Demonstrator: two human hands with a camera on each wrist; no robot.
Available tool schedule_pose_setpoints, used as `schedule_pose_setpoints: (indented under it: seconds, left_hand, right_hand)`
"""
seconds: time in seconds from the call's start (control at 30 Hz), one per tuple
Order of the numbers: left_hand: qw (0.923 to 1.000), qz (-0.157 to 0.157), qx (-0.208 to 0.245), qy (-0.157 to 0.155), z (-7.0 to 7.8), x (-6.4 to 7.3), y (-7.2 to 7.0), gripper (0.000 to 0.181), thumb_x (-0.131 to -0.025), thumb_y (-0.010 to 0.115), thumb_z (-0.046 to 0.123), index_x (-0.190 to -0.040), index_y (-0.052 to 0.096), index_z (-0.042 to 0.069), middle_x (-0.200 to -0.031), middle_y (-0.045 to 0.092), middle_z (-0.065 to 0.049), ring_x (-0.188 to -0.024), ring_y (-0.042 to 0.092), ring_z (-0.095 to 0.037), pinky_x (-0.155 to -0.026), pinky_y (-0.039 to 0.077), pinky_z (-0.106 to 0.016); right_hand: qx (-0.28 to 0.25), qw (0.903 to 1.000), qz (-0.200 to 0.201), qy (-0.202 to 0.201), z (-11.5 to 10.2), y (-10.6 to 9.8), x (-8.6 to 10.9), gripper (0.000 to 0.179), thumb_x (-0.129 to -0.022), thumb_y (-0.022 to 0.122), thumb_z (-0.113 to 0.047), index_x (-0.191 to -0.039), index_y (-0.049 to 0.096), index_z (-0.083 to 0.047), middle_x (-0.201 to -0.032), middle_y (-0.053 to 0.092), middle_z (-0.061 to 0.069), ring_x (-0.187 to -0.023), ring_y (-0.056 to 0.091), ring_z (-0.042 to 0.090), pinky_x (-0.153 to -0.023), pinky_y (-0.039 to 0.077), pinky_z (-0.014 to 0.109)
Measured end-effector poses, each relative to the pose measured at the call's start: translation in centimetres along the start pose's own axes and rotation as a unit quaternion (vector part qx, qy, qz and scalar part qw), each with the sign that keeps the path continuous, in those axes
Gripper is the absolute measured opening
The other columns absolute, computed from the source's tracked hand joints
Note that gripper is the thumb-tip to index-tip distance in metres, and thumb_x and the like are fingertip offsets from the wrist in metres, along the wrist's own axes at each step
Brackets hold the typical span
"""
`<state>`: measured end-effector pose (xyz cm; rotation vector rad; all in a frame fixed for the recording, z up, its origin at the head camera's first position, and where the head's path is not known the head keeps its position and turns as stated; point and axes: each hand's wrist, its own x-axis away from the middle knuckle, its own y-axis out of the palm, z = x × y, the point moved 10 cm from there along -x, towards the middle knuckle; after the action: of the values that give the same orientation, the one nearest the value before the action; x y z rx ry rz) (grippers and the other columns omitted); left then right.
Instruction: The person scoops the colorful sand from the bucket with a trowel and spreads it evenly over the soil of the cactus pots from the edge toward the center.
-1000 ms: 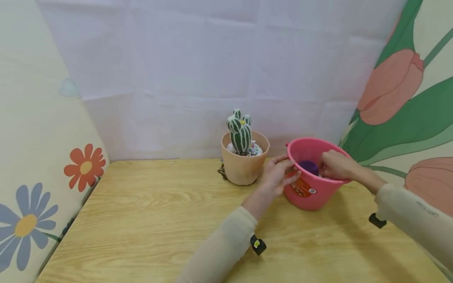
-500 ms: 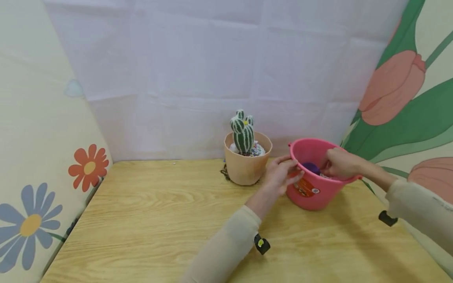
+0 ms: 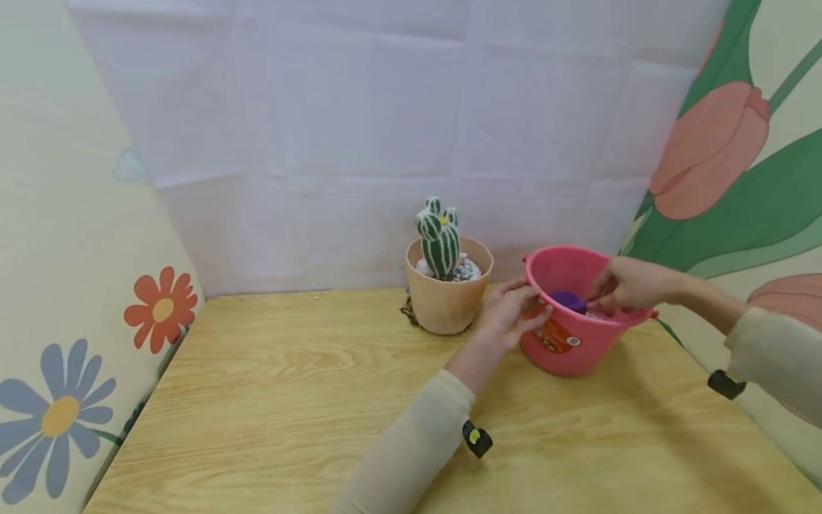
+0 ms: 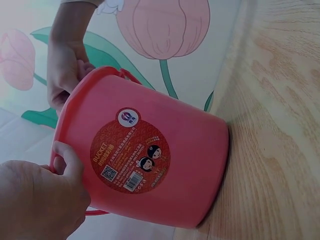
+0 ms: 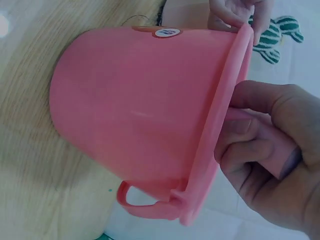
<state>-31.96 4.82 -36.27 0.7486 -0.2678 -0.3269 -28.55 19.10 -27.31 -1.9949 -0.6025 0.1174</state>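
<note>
A pink bucket (image 3: 578, 350) with a round red label (image 4: 131, 157) stands upright on the table. My left hand (image 3: 507, 314) grips its near-left rim, the thumb (image 4: 70, 160) lying against the outside. Over the opening, my right hand (image 3: 642, 282) has its fingertips dipped below the rim. In the right wrist view my right hand (image 5: 270, 155) curls round a pink handle (image 5: 270, 145), whose lower end is hidden inside the bucket. A purple thing (image 3: 569, 301) shows within the bucket, beside the right fingertips.
Left of the bucket, against the white backdrop (image 3: 321, 143), stands a peach pot (image 3: 443, 307) holding a striped cactus (image 3: 441, 246) and pale pebbles. Dark strands lie at its base. The wooden table (image 3: 257, 400) meets flower-printed walls at both sides.
My right hand has risen slightly and shifted right, its wrist higher over the bucket's rim. More of the purple thing shows. My left hand keeps its grip on the rim.
</note>
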Motion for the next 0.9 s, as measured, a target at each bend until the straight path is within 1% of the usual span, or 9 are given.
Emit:
schedule_pose_setpoints:
  seconds: [0.1,0.27,0.37,0.47,0.63,0.7,0.83,0.87,0.9]
  left_hand:
    - [1.0,-0.001,0.001,0.005,0.2,-0.1,0.1,0.037,-0.093,0.064,-0.006,-0.13,0.06,-0.008,-0.09,0.066,-0.014,-0.079,0.064,-0.021,-0.073,0.06,-0.033]
    - [1.0,-0.005,0.006,0.003,0.3,-0.4,0.1,0.039,-0.092,0.066,-0.005,-0.131,0.059,-0.008,-0.088,0.065,-0.013,-0.08,0.064,-0.021,-0.073,0.061,-0.033]
    - [0.9999,-0.011,0.008,-0.002,0.2,-0.5,0.1,0.041,-0.093,0.065,-0.006,-0.133,0.058,-0.008,-0.087,0.065,-0.012,-0.079,0.064,-0.021,-0.072,0.061,-0.032]
    - [0.9998,-0.017,0.007,-0.007,0.1,-0.5,0.2,0.04,-0.095,0.063,-0.006,-0.134,0.057,-0.008,-0.088,0.065,-0.012,-0.079,0.063,-0.02,-0.073,0.06,-0.032]
    - [0.9998,-0.014,0.006,-0.012,0.1,-0.3,0.2,0.04,-0.094,0.063,-0.007,-0.133,0.057,-0.007,-0.094,0.066,-0.015,-0.081,0.064,-0.021,-0.076,0.06,-0.033]
    - [0.9998,-0.012,0.005,-0.012,0.0,-0.3,0.1,0.04,-0.093,0.064,-0.007,-0.133,0.058,-0.007,-0.097,0.066,-0.017,-0.082,0.065,-0.021,-0.077,0.06,-0.033]
    - [0.9998,-0.012,0.003,-0.012,0.0,-0.3,0.1,0.04,-0.094,0.063,-0.007,-0.133,0.057,-0.008,-0.098,0.066,-0.017,-0.082,0.064,-0.022,-0.077,0.06,-0.034]
    - [0.9999,-0.012,0.004,-0.012,-0.1,-0.3,0.1,0.039,-0.094,0.063,-0.007,-0.133,0.057,-0.008,-0.098,0.066,-0.017,-0.082,0.064,-0.022,-0.077,0.06,-0.034]
    - [0.9998,-0.012,0.004,-0.012,-0.1,-0.3,0.0,0.039,-0.094,0.063,-0.007,-0.132,0.058,-0.008,-0.097,0.065,-0.016,-0.083,0.064,-0.022,-0.078,0.06,-0.034]
  right_hand:
    - [-0.032,0.9991,-0.002,0.028,0.9,-0.2,0.2,0.014,-0.095,0.074,-0.014,-0.102,0.079,-0.004,-0.07,0.068,0.005,-0.047,0.051,0.012,-0.044,0.046,0.024]
    - [-0.088,0.994,0.008,0.064,2.4,-0.6,0.5,0.022,-0.095,0.075,-0.02,-0.108,0.078,-0.003,-0.064,0.063,0.012,-0.044,0.045,0.012,-0.042,0.043,0.024]
    - [-0.119,0.9897,0.012,0.079,3.1,-0.7,0.7,0.026,-0.095,0.074,-0.019,-0.112,0.077,0.0,-0.064,0.062,0.014,-0.045,0.046,0.011,-0.043,0.042,0.024]
    - [-0.14,0.9855,0.014,0.095,3.8,-0.7,0.9,0.027,-0.095,0.072,-0.017,-0.115,0.075,0.002,-0.07,0.066,0.017,-0.047,0.048,0.011,-0.044,0.044,0.023]
    - [-0.177,0.9762,0.026,0.122,4.8,-1.0,1.6,0.03,-0.098,0.069,-0.017,-0.119,0.073,0.004,-0.092,0.074,0.017,-0.052,0.056,0.013,-0.048,0.049,0.025]
    - [-0.202,0.9701,0.03,0.131,5.1,-1.1,1.8,0.033,-0.099,0.068,-0.018,-0.122,0.071,0.005,-0.087,0.073,0.014,-0.052,0.055,0.013,-0.049,0.048,0.025]
    - [-0.243,0.9596,0.027,0.139,5.2,-1.0,2.2,0.038,-0.1,0.066,-0.019,-0.126,0.067,0.009,-0.07,0.063,0.011,-0.05,0.05,0.012,-0.048,0.046,0.023]
    - [-0.251,0.9573,0.028,0.14,5.2,-0.9,2.3,0.039,-0.1,0.067,-0.019,-0.126,0.066,0.009,-0.068,0.061,0.011,-0.05,0.048,0.011,-0.048,0.046,0.023]
    - [-0.255,0.9562,0.03,0.141,5.3,-1.0,2.3,0.039,-0.1,0.067,-0.019,-0.127,0.066,0.01,-0.07,0.062,0.012,-0.051,0.05,0.011,-0.049,0.047,0.023]
